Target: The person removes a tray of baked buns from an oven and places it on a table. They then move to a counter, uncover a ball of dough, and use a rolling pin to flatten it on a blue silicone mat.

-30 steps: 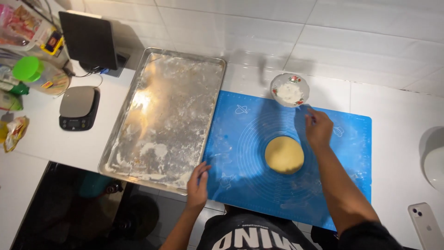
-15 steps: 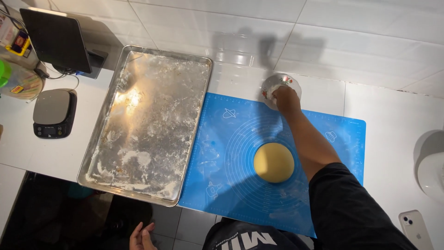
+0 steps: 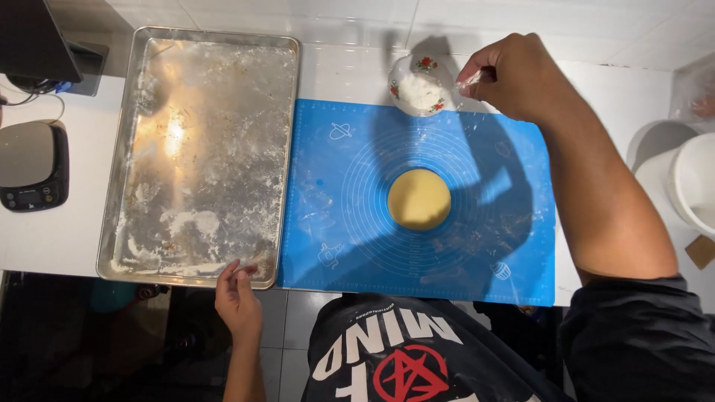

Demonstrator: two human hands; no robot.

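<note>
A round yellow ball of dough (image 3: 419, 199) sits in the middle of a blue silicone baking mat (image 3: 335, 223). A small floral bowl of white flour (image 3: 419, 85) stands at the mat's far edge. My right hand (image 3: 514, 78) hovers just right of the bowl with fingertips pinched together, apparently on a pinch of flour. My left hand (image 3: 238, 294) rests at the near edge of a floured metal baking tray (image 3: 126, 164), fingers touching its rim.
A digital kitchen scale (image 3: 31, 165) lies left of the tray, with a dark screen (image 3: 37, 41) and cables behind it. A white bucket (image 3: 693, 182) stands at the right. White tiled wall runs along the back; the counter edge drops to a dark floor.
My right hand went from above the dough to the flour bowl, then lifted off to its right with fingers pinched. My left hand dropped away, then returned to the tray's near rim.
</note>
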